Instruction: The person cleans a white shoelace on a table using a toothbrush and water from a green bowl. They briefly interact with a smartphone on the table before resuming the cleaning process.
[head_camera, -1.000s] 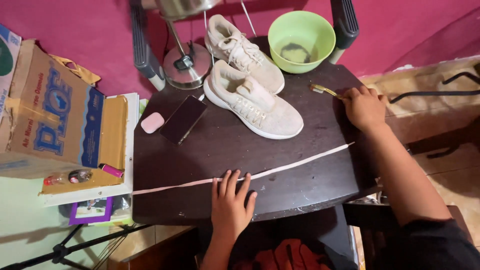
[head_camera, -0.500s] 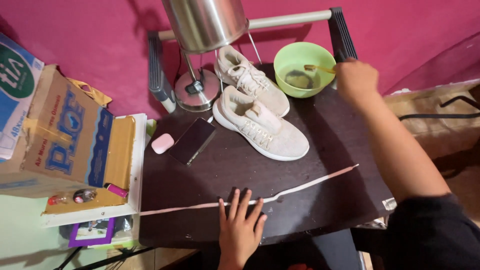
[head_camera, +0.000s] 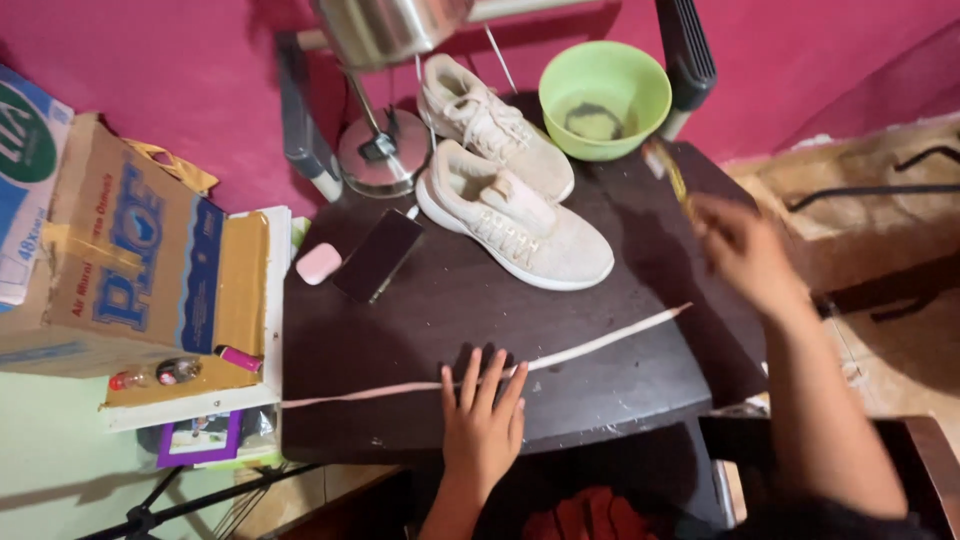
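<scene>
While gripped, brush (head_camera: 672, 172) points toward bowl (head_camera: 604, 98)

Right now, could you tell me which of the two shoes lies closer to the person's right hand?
The front shoe, lying nearer the table's middle with its toe pointing towards the right hand. The other shoe sits behind it, closer to the pink wall and the lamp base.

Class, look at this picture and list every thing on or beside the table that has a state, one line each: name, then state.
left hand: flat, fingers spread, pressing the strip
strip: lying stretched across the table
right hand: blurred, gripping a brush
brush: held, tilted towards the bowl
bowl: upright, some dark residue inside
shoes: upright, side by side, laced
phone: lying flat, screen dark
cardboard box: closed
</scene>
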